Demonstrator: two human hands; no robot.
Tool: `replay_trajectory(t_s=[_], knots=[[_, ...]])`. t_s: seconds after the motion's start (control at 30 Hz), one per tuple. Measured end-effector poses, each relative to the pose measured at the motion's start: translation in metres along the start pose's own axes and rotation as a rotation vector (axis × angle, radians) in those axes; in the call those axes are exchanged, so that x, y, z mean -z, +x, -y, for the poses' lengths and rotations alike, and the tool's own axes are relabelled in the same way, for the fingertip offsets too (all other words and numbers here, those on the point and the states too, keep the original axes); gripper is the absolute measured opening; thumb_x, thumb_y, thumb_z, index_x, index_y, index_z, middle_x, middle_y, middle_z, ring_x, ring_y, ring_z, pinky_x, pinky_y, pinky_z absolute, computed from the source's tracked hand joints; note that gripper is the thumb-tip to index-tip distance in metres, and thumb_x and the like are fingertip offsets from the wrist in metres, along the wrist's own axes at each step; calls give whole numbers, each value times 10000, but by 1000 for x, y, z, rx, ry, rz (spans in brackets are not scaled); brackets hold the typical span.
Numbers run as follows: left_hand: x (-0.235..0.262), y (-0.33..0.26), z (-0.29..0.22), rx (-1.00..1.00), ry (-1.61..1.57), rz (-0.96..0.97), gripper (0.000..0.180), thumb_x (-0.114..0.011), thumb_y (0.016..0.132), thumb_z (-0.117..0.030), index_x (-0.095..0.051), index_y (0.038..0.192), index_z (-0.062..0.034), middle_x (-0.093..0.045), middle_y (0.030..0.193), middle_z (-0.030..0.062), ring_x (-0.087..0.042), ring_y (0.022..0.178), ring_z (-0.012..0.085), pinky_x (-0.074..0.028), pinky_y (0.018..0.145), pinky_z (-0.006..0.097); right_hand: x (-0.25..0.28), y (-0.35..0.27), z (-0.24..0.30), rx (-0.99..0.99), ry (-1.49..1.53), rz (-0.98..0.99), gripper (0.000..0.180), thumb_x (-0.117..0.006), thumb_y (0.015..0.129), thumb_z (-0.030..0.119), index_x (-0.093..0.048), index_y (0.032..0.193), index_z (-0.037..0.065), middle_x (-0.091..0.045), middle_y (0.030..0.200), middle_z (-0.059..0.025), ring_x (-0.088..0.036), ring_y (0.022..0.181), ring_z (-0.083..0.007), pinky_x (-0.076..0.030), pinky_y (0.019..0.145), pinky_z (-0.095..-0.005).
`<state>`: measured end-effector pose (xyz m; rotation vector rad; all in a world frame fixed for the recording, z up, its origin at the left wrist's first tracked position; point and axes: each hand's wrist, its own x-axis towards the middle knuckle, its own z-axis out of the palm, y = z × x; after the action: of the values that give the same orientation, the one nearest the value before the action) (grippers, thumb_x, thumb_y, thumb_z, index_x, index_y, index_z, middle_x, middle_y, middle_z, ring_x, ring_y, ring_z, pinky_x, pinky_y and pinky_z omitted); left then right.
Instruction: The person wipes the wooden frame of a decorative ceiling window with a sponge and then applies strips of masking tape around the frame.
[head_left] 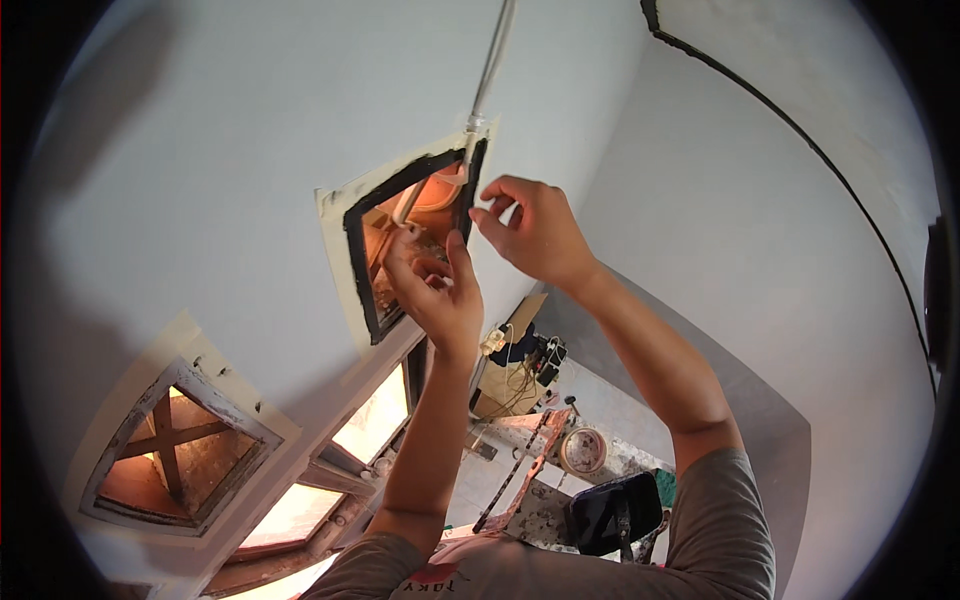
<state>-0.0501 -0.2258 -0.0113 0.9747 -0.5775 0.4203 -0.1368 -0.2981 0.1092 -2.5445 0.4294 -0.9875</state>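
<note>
Both my hands are raised to a small wall opening with a black-painted frame, bordered by pale masking tape. My left hand is in front of the opening's lower part, palm up, thumb and fingers apart and nothing visible in it. Just above its fingertips, a pale stick shows in the opening; I cannot tell whether they touch. My right hand is beside the frame's right edge, fingers curled, with a gap between thumb and forefinger. A curled pale strip shows at the opening's upper right corner.
Pale cables run down the wall to the frame's top. At lower left is another opening with crossed bars and worn white paint. Below me are a black container, a round bucket and tangled wires by a board.
</note>
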Motion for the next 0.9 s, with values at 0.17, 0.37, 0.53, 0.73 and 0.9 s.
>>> replay_trajectory(t_s=[0.17, 0.37, 0.53, 0.73, 0.9], knots=[[-3, 5, -1, -203, 194, -42, 468, -828, 954, -113, -562, 1331, -32, -601, 1254, 106, -501, 613, 108, -384, 550, 275, -15, 16, -13, -45, 242, -107, 284, -806, 979, 158, -725, 1139, -63, -762, 842, -100, -691, 566, -119, -524, 465, -281], [-11, 8, -1, -229, 97, 128, 534, -758, 869, 26, -540, 1355, -21, -649, 1208, 125, -603, 710, 160, -456, 607, 285, -26, 31, -11, -130, 378, -105, 265, -789, 1000, 161, -713, 1119, -62, -744, 849, -91, -685, 558, -117, -518, 442, -276], [-19, 13, 12, -192, 29, 273, 503, -716, 926, 47, -506, 1378, -16, -677, 1109, 119, -624, 741, 149, -463, 636, 287, -31, 33, -23, -128, 439, -84, 237, -783, 1003, 161, -709, 1079, -50, -720, 848, -65, -666, 569, -110, -494, 455, -280], [-18, 20, 17, -57, -148, 306, 432, -593, 1030, 86, -513, 1447, 11, -623, 1382, 128, -639, 888, 109, -548, 662, 257, -18, 33, -19, -145, 493, -16, 252, -777, 964, 201, -718, 1035, -33, -704, 899, -63, -677, 730, -116, -537, 595, -314], [-20, 25, -2, 215, -374, 292, 436, -575, 1009, 82, -564, 1435, -7, -652, 1304, 105, -614, 813, 94, -508, 592, 231, -13, 30, -17, -186, 540, 86, 250, -728, 931, 85, -691, 1147, -34, -696, 1060, -76, -698, 893, -140, -591, 787, -325]])
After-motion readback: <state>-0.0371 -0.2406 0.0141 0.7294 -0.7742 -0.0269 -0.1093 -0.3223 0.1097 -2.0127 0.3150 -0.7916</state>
